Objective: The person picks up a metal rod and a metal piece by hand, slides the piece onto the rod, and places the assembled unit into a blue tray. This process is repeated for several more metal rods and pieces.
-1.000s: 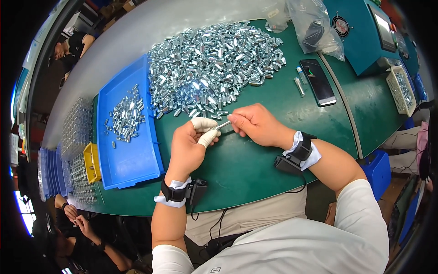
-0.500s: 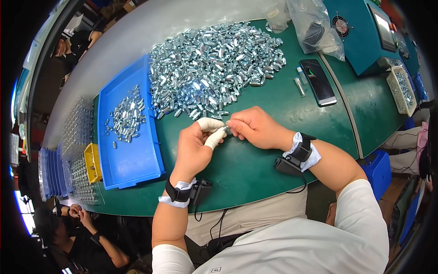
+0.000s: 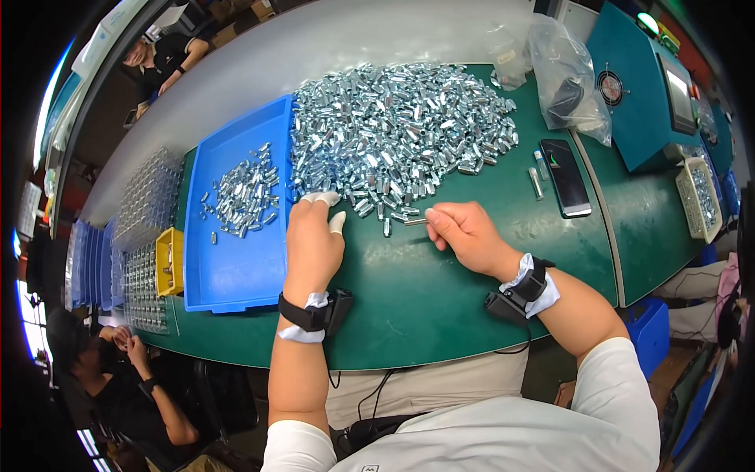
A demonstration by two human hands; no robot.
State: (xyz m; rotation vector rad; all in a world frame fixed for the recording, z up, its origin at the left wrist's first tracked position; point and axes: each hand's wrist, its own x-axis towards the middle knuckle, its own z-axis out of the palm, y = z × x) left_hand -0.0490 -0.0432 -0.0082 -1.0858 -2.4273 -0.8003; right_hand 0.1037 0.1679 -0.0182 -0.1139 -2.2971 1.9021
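My right hand (image 3: 465, 237) is closed in a pinch on a thin metal rod (image 3: 414, 222), which points left toward the parts. Over the near left edge of a large heap of shiny hexagonal metal parts (image 3: 409, 126), next to the blue tray's wall, is my left hand (image 3: 313, 240). White covers sit on its thumb and fingertips; thumb and fingers are apart, with no part visible between them. One loose hexagonal part (image 3: 387, 227) lies at the heap's near edge, left of the rod's tip. The shallow blue tray (image 3: 236, 275) holds a smaller pile of these parts (image 3: 244, 193).
A phone (image 3: 566, 179) and two small tubes (image 3: 536, 185) lie at right, near plastic bags (image 3: 562, 75) and a teal machine (image 3: 641, 94). A white basket (image 3: 696, 197) stands far right. Left are a yellow bin (image 3: 168, 259) and clear racks (image 3: 145, 204). Two other people are at left.
My hands, together at a small part before, have separated. The left moved to the heap beside the tray; the right, still pinching, now shows the rod. The whole view has shifted slightly.
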